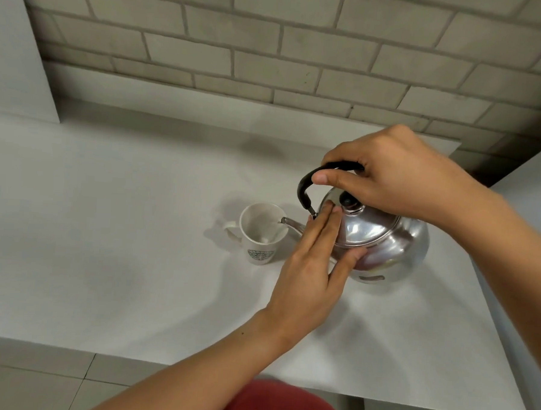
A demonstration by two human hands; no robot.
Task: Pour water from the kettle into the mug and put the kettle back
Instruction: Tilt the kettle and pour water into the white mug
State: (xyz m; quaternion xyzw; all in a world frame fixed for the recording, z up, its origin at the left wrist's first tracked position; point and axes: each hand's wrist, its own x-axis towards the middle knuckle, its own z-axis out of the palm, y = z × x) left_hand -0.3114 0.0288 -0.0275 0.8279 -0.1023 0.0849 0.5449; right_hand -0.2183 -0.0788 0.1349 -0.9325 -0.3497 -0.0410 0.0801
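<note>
The steel kettle (pixel 386 242) is tipped toward the white mug (pixel 263 232), its spout (pixel 290 223) reaching over the mug's rim. The right hand (pixel 399 177) is wrapped tight around the black handle (pixel 308 181), carrying the kettle's weight. The left hand (pixel 316 266) lies flat with fingers extended, pressing on the lid (pixel 353 221) beside its black knob (pixel 347 202), thumb against the kettle's side. The mug stands upright on the pale counter (pixel 120 228), handle pointing left, a green emblem on its front. A brick wall (pixel 271 48) runs behind.
</note>
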